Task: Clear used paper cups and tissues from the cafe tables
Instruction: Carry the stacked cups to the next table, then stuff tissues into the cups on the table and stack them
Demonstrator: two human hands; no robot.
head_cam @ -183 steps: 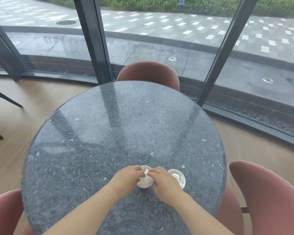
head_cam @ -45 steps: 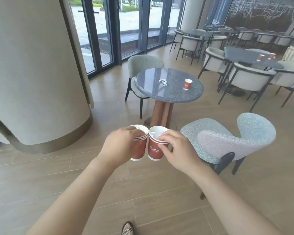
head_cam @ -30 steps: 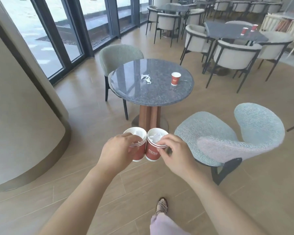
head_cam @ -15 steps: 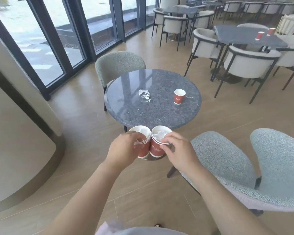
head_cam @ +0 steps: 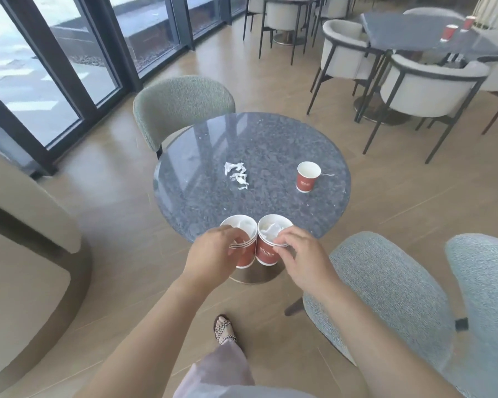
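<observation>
My left hand (head_cam: 210, 255) grips a stack of red paper cups (head_cam: 244, 248) with tissue inside. Beside it my right hand (head_cam: 301, 258) pinches the rim of another red paper cup (head_cam: 268, 249) stuffed with white tissue. Both are held side by side at the near edge of a round grey stone table (head_cam: 270, 145). On that table lie crumpled white tissues (head_cam: 237, 175) near the middle and an upright red paper cup (head_cam: 307, 177) to the right, with a small tissue scrap (head_cam: 327, 175) just beyond it.
A green chair (head_cam: 181, 107) stands behind the table and a blue-grey chair (head_cam: 391, 291) at my right. Further back, white armchairs (head_cam: 426, 87) surround a dark table (head_cam: 414, 30) carrying two red cups (head_cam: 447, 33). A curved beige wall (head_cam: 26, 225) and glass doors are at left.
I have walked from the first table to this one carrying the cups. The table with the tissues and cup is now closer, right in front of my hands.
</observation>
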